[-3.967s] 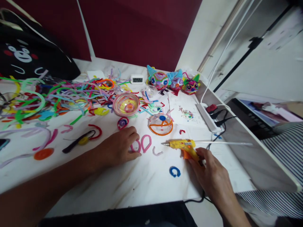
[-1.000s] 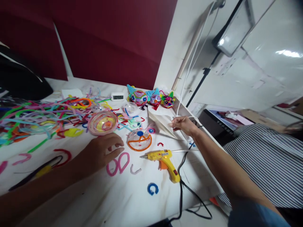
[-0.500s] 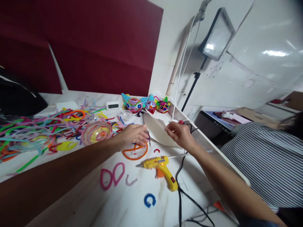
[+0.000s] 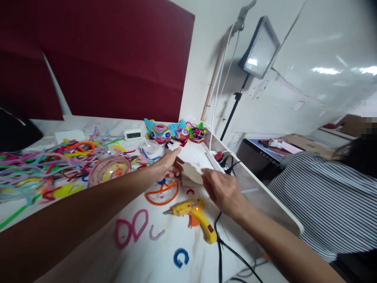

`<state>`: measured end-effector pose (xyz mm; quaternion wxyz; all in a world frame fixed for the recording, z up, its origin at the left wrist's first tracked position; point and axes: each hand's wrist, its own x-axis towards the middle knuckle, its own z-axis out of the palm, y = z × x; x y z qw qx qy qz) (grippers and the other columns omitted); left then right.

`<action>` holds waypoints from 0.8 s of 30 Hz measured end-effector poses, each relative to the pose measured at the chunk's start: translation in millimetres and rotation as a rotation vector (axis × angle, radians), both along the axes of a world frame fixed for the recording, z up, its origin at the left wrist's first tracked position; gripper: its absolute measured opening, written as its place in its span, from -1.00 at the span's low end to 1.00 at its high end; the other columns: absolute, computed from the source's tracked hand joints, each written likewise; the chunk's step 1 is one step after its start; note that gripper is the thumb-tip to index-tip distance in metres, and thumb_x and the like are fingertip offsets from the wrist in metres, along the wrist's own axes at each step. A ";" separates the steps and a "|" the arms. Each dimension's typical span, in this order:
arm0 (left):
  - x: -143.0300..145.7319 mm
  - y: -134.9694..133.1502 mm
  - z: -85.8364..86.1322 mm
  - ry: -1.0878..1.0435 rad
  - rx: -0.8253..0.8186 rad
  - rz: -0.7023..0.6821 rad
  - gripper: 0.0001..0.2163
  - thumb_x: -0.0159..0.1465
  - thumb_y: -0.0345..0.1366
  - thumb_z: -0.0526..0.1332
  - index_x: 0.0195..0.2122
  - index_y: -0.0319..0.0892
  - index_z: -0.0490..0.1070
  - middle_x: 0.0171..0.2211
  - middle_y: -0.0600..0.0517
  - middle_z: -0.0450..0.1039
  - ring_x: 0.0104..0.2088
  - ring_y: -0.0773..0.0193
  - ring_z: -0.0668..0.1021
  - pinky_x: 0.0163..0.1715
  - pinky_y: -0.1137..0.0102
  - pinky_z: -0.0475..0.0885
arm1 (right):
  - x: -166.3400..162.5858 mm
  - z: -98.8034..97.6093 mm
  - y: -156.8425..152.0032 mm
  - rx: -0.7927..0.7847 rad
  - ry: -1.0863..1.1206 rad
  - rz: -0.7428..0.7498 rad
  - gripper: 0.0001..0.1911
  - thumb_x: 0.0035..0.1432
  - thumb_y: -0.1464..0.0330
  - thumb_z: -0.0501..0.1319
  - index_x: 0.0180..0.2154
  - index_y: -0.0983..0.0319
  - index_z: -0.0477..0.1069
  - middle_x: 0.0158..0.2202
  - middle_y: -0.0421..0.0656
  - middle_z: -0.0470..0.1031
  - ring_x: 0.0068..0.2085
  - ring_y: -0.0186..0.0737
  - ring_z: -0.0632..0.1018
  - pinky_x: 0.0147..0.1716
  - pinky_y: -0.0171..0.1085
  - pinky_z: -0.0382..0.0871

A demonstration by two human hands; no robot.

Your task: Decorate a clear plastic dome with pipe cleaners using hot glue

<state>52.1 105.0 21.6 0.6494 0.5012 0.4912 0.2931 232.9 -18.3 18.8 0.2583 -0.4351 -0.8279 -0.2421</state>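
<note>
A beige piece of thin cardboard (image 4: 192, 173) is bent and raised between my two hands. My right hand (image 4: 222, 189) pinches its right edge. At its left edge is my left hand (image 4: 167, 167), thumb raised and fingers curled against the cardboard. Just below my left hand lies a clear round plastic piece (image 4: 166, 193) with an orange pipe-cleaner outline and a bit of blue at its top. A small red curved piece (image 4: 190, 192) rests below the cardboard. Nearer to me is a yellow hot glue gun (image 4: 194, 212), on its side, nozzle pointing left.
Pink pipe-cleaner loops (image 4: 132, 228), a pale curl (image 4: 156, 232) and a blue ring (image 4: 180, 258) lie in front. Left are a clear bowl (image 4: 109, 169) and heaped pipe cleaners (image 4: 50, 161). Decorated animal heads (image 4: 160, 133) and a timer (image 4: 132, 135) stand behind. Black cables (image 4: 219, 255) run right; a striped-shirted person (image 4: 318, 200) sits beyond.
The cardboard has been lifted and bent, and shows smaller between my hands. My right hand has come down and closer. My left hand has turned, thumb up, to the cardboard's edge.
</note>
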 end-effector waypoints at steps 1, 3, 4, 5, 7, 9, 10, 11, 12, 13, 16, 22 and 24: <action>-2.8 -1.3 -0.2 -0.007 -0.015 -0.006 -0.58 0.26 0.07 0.06 -0.40 -0.23 0.36 -0.62 0.00 0.41 -0.73 0.37 0.35 -0.79 0.54 0.02 | -4.2 0.0 -6.8 0.063 -0.042 0.070 -0.82 0.31 0.50 -0.01 -0.21 0.28 0.36 -0.30 -0.03 0.58 -0.34 -0.26 0.57 -0.32 -0.32 0.43; -8.3 -4.4 -1.3 -0.024 -0.035 -0.020 -0.66 0.24 -0.01 0.12 -0.38 -0.23 0.39 -0.62 0.02 0.42 -0.71 0.34 0.39 -0.77 0.52 0.12 | -14.1 -1.3 -20.4 0.189 -0.113 0.176 -0.83 0.29 0.51 0.01 -0.21 0.32 0.36 -0.24 0.05 0.59 -0.29 -0.19 0.59 -0.31 -0.26 0.48; -11.1 -6.3 -1.9 -0.030 -0.043 -0.028 -0.73 0.21 -0.10 0.17 -0.36 -0.24 0.40 -0.61 0.01 0.44 -0.68 0.31 0.42 -0.75 0.50 0.21 | -18.9 -2.2 -26.8 0.231 -0.149 0.200 -0.84 0.29 0.51 0.02 -0.22 0.35 0.37 -0.22 0.10 0.60 -0.27 -0.14 0.60 -0.33 -0.23 0.50; -13.9 -8.7 -2.4 -0.035 -0.048 -0.036 -0.80 0.16 -0.19 0.21 -0.34 -0.25 0.42 -0.59 0.00 0.46 -0.65 0.28 0.46 -0.70 0.47 0.30 | -23.2 -3.0 -32.9 0.257 -0.177 0.218 -0.84 0.29 0.51 0.02 -0.22 0.36 0.37 -0.21 0.13 0.60 -0.25 -0.09 0.61 -0.35 -0.20 0.52; -20.3 -15.5 -2.2 -0.049 -0.048 -0.044 -0.84 0.06 -0.37 0.25 -0.31 -0.28 0.44 -0.55 -0.03 0.51 -0.57 0.22 0.53 -0.57 0.40 0.44 | -29.2 -4.0 -44.2 0.282 -0.209 0.239 -0.86 0.27 0.50 0.05 -0.24 0.38 0.38 -0.22 0.16 0.60 -0.21 -0.01 0.63 -0.38 -0.17 0.53; -28.2 -24.4 -0.6 -0.099 -0.038 -0.045 -0.78 0.02 -0.45 0.25 -0.27 -0.28 0.45 -0.49 -0.05 0.56 -0.50 0.19 0.58 -0.46 0.37 0.50 | -32.6 -4.6 -54.7 0.283 -0.212 0.262 -0.88 0.25 0.51 0.09 -0.26 0.38 0.39 -0.23 0.17 0.61 -0.18 0.03 0.63 -0.38 -0.16 0.55; -32.8 -29.4 0.4 -0.132 -0.031 -0.046 -0.76 0.02 -0.46 0.25 -0.24 -0.28 0.46 -0.45 -0.06 0.57 -0.46 0.17 0.59 -0.43 0.37 0.50 | -33.7 -4.9 -59.7 0.279 -0.204 0.272 -0.89 0.24 0.52 0.10 -0.26 0.38 0.40 -0.24 0.17 0.61 -0.18 0.04 0.63 -0.37 -0.16 0.55; -37.9 -34.3 1.3 -0.157 -0.024 -0.048 -0.73 0.02 -0.46 0.25 -0.21 -0.28 0.46 -0.42 -0.07 0.59 -0.44 0.16 0.60 -0.41 0.36 0.51 | -34.8 -5.5 -64.6 0.271 -0.196 0.281 -0.90 0.24 0.51 0.12 -0.27 0.39 0.41 -0.23 0.17 0.61 -0.17 0.06 0.64 -0.36 -0.15 0.56; -43.4 -39.0 2.0 -0.173 -0.016 -0.051 -0.72 0.03 -0.45 0.26 -0.18 -0.28 0.46 -0.39 -0.08 0.60 -0.42 0.15 0.61 -0.41 0.35 0.51 | -36.0 -6.2 -69.3 0.261 -0.190 0.289 -0.90 0.23 0.51 0.14 -0.26 0.39 0.42 -0.23 0.18 0.61 -0.17 0.07 0.64 -0.35 -0.13 0.57; -49.3 -43.5 2.2 -0.176 -0.008 -0.057 -0.70 0.05 -0.44 0.27 -0.15 -0.28 0.46 -0.37 -0.09 0.60 -0.41 0.13 0.61 -0.41 0.33 0.52 | -37.5 -7.1 -73.8 0.256 -0.186 0.295 -0.91 0.22 0.50 0.16 -0.26 0.40 0.43 -0.22 0.18 0.61 -0.16 0.09 0.63 -0.35 -0.13 0.57; -67.6 -55.3 -0.1 -0.156 0.015 -0.063 -0.66 0.09 -0.36 0.29 -0.08 -0.27 0.45 -0.31 -0.11 0.61 -0.39 0.10 0.62 -0.39 0.29 0.53 | -42.6 -9.1 -85.9 0.252 -0.164 0.320 -0.92 0.18 0.49 0.21 -0.26 0.40 0.44 -0.21 0.16 0.62 -0.14 0.09 0.63 -0.31 -0.11 0.58; -98.5 -81.4 -3.9 -0.124 -0.022 0.013 -0.62 0.08 -0.31 0.32 -0.05 -0.25 0.45 -0.21 -0.12 0.61 -0.31 0.07 0.64 -0.37 0.32 0.54 | -34.8 -3.9 -85.6 -0.013 0.196 0.309 -0.67 0.31 0.23 0.12 -0.08 0.38 0.38 -0.15 0.11 0.58 -0.09 -0.04 0.59 -0.17 -0.10 0.55; -103.7 -90.8 -1.7 -0.132 -0.050 0.034 -0.62 0.08 -0.31 0.32 -0.05 -0.25 0.44 -0.18 -0.13 0.61 -0.28 0.06 0.65 -0.36 0.32 0.55 | -25.4 -3.5 -73.2 -0.133 0.289 0.170 -0.63 0.27 0.25 0.17 0.03 0.31 0.32 -0.07 0.07 0.54 -0.01 -0.04 0.54 -0.06 -0.04 0.50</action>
